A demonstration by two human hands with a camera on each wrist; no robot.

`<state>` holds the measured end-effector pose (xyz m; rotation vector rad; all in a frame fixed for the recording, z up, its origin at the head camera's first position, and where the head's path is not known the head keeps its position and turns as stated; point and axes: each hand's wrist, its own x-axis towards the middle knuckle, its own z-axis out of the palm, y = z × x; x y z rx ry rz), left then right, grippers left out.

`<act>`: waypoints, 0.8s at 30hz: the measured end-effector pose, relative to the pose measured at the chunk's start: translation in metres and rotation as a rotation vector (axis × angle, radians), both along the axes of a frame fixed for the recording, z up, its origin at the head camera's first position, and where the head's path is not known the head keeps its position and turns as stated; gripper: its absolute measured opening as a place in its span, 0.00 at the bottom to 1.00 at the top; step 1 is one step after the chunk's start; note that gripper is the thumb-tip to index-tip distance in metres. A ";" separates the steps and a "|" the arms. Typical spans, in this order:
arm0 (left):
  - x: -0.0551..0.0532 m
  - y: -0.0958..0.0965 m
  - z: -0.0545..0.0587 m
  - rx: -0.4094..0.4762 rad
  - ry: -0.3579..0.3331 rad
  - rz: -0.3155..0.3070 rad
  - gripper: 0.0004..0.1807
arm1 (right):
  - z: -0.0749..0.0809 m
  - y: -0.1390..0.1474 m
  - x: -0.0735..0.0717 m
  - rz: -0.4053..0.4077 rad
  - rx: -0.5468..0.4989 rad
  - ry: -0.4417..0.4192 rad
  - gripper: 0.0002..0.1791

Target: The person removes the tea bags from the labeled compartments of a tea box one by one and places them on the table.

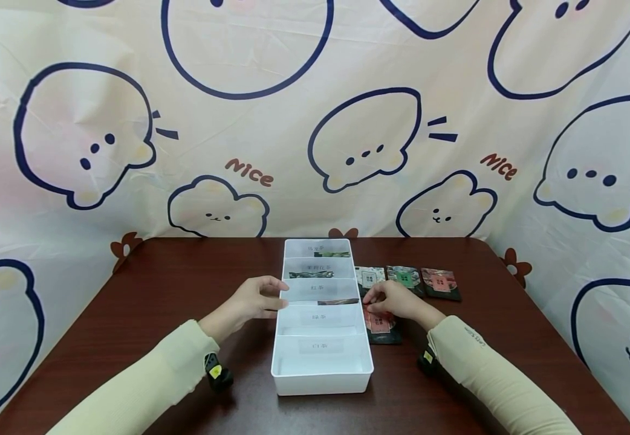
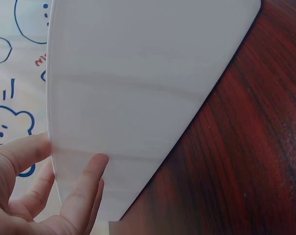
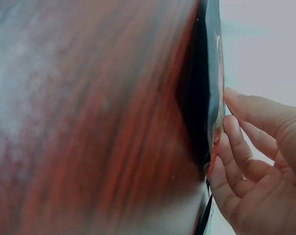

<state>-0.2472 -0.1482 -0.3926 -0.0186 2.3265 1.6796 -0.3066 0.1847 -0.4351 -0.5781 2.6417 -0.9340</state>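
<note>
A long white divided box (image 1: pixel 320 365) stands lengthwise on the table, with paper labels in its compartments. My left hand (image 1: pixel 256 300) rests on its left side; in the left wrist view, bent fingers (image 2: pixel 86 188) touch the rim and outer wall. To the right of the box lies a red-and-black tea sachet (image 1: pixel 381 326). My right hand (image 1: pixel 396 298) is over its far end. In the right wrist view the fingertips (image 3: pixel 230 125) touch the upper face of the sachet (image 3: pixel 215 93), seen edge-on, with no clear pinch round it.
Behind the right hand lie a white-labelled sachet (image 1: pixel 370 277), a green one (image 1: pixel 404 277) and a red one (image 1: pixel 441 283). Inside the box, narrow sachets show in the three farther compartments. A cartoon-print cloth (image 1: pixel 288 139) hangs behind the brown table (image 1: pixel 201 266).
</note>
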 end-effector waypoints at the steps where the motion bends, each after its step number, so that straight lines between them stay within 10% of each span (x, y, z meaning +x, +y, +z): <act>1: 0.000 0.000 0.000 0.000 0.000 0.000 0.19 | 0.000 0.000 0.000 -0.002 0.000 -0.002 0.04; 10: 0.000 0.000 -0.001 -0.002 -0.001 -0.001 0.20 | 0.009 0.005 -0.003 0.015 -0.079 0.001 0.08; 24: 0.000 -0.001 -0.001 -0.004 0.006 -0.010 0.20 | 0.079 0.003 0.018 -0.017 -0.388 0.083 0.13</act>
